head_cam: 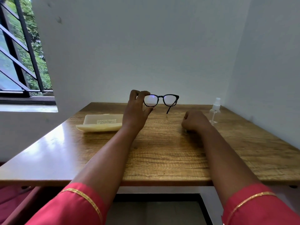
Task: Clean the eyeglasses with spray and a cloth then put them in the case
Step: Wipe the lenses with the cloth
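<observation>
Black-framed glasses (161,100) are held up above the far part of the wooden surface (162,151), lenses upright and facing the camera, in front of the pale wall (146,46). The left hand (135,111) grips them at their left end: its fingers (141,93) curl over the top of the frame and the thumb reaches up under the left lens. One temple arm hangs down from the right end, its tip just above the wood; the other arm is hidden behind the hand.

The right hand (194,120) rests on the surface to the right, well apart from the glasses, its fingers curled into a loose fist. Something pale shows at its lower edge, too small to say what it is, so whether it holds anything cannot be told.

A clear spray bottle (215,111) with a white nozzle stands upright just beyond the right hand, near the right wall. A cream case (101,123) lies open on the left side of the surface, beside the left wrist, its lid raised at the back and printed lettering showing on it.

Red sleeves (78,207) with a gold band cover both arms near the camera. A barred window (21,54) with green leaves behind it sits at the upper left.
</observation>
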